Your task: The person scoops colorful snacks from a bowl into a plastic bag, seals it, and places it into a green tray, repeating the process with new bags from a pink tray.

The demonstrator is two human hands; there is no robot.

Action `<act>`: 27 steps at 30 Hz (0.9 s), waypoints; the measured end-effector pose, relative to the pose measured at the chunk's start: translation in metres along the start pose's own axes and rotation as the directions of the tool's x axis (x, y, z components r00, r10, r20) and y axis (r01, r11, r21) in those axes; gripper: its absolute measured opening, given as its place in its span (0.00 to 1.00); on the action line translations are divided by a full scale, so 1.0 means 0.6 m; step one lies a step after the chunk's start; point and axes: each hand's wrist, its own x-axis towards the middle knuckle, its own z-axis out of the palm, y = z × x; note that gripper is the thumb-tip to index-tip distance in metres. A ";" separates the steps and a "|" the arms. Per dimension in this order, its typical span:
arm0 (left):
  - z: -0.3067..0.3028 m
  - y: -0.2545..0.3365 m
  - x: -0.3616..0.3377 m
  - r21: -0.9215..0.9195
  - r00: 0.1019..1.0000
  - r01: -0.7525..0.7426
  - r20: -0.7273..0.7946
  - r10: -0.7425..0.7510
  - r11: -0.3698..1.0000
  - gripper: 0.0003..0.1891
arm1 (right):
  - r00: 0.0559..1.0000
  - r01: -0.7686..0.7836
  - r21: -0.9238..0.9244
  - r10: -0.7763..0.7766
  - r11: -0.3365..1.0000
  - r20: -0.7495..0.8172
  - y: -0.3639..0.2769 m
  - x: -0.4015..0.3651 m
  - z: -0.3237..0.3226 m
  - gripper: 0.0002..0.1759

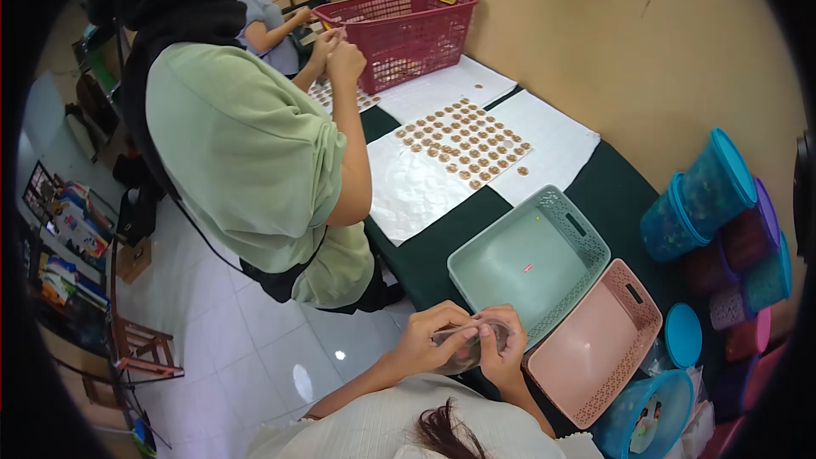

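Left hand (425, 340), right hand (503, 347) | both pinch clear plastic wrapper (463, 346) | fingers curled, beside green basket (476, 276)

Green basket (493, 279); pink basket (591, 348); red basket (416, 34)

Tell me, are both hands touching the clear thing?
Touching. The head view shows the left hand and right hand pinching the clear thing with their fingers.

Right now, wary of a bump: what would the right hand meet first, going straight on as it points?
Probably the mint-green perforated plastic basket, beyond the right hand and its clear plastic piece; depth is unclear.
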 end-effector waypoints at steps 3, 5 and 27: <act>0.003 -0.002 0.022 -0.034 0.983 -0.135 0.121 0.138 0.990 0.06 | 0.983 -0.151 0.015 0.152 0.988 -0.106 0.006 -0.005 -0.006 0.04; 0.000 -0.016 0.025 -0.062 0.988 -0.065 0.136 0.073 0.996 0.06 | 0.985 -0.139 -0.074 0.131 0.987 -0.112 0.007 -0.010 -0.010 0.04; 0.054 -0.053 0.056 -0.241 0.889 0.009 0.447 0.103 0.970 0.12 | 0.923 -0.251 -0.328 0.123 0.911 -0.364 -0.021 -0.050 -0.063 0.09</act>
